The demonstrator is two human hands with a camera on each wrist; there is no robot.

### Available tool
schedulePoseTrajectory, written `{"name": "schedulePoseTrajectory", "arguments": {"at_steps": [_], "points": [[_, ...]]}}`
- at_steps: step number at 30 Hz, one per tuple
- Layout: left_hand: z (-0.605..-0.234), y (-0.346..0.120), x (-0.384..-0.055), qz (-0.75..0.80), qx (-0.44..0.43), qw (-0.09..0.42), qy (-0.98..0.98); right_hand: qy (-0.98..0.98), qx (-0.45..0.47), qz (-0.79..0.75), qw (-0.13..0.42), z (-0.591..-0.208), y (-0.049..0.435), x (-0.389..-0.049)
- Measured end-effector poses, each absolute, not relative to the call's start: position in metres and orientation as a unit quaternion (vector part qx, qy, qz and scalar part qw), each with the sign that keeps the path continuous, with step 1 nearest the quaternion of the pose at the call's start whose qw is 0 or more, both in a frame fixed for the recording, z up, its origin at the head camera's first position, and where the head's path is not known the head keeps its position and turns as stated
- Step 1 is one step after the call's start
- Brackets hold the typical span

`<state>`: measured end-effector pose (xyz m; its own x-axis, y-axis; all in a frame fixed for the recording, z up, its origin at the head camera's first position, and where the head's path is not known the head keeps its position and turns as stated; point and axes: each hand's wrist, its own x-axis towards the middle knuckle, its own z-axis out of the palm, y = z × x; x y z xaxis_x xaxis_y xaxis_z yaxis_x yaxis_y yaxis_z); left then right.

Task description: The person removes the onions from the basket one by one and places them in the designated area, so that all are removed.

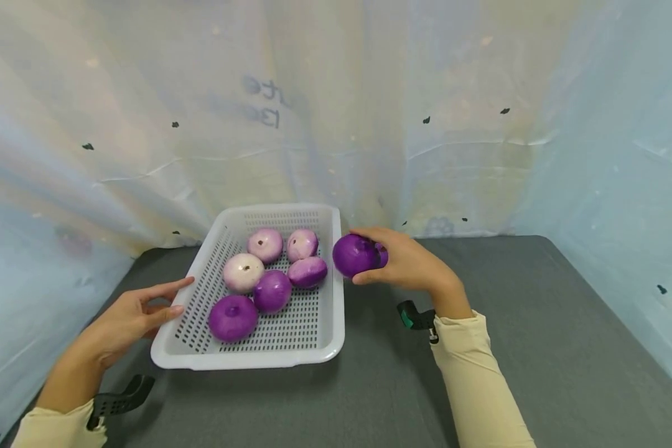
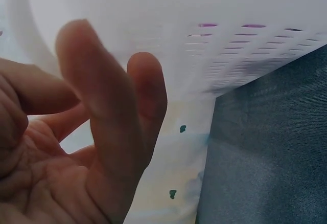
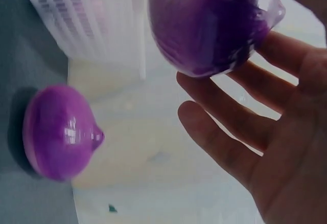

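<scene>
My right hand (image 1: 409,258) holds a glossy purple onion (image 1: 354,255) between thumb and fingers, just over the basket's right rim. In the right wrist view this onion (image 3: 204,24) fills the top, its pointed tip to the right. A second purple onion (image 3: 61,132) sits on the table below that hand, mostly hidden in the head view. My left hand (image 1: 131,314) is at the left side of a white perforated plastic basket (image 1: 246,359), fingertips right at its rim and its fingers loosely bent. Inside the basket lie several onions, some pale like the white one (image 1: 243,272), others deep purple (image 1: 233,318).
The dark grey table (image 1: 515,348) extends to the right of the basket and in front of it. Translucent plastic sheeting (image 1: 336,124) with small dark marks hangs behind and at both sides.
</scene>
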<state>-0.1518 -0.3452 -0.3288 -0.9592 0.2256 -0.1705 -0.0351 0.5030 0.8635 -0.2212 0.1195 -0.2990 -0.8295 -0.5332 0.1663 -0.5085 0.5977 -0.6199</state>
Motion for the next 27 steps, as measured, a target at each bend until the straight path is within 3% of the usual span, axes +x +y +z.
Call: {"name": "schedulePoseTrajectory", "arguments": {"at_steps": [27], "points": [[-0.325, -0.342, -0.150, 0.466, 0.046, 0.114, 0.876, 0.937, -0.176, -0.303, -0.004, -0.323, 0.197, -0.243]]}}
